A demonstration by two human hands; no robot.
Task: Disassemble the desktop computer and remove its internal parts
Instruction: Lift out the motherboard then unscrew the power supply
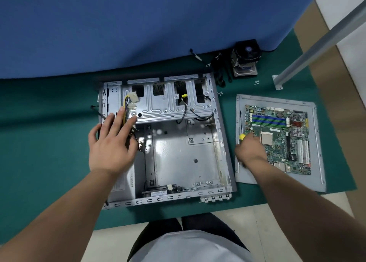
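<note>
Open computer case point(184, 154) centre on green mat point(49, 142); left hand point(111, 142) flat, released, over cable bundle point(128, 107) at 10 o'clock; right hand point(250, 148) grip clenched on yellow-handled screwdriver point(241, 127) beside motherboard point(277, 140) at 3 o'clock

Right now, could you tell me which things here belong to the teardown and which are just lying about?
Job: computer case, motherboard, power cables, screwdriver, CPU cooler, loose screws.
Lying about: blue cloth, green mat, metal post.
</note>
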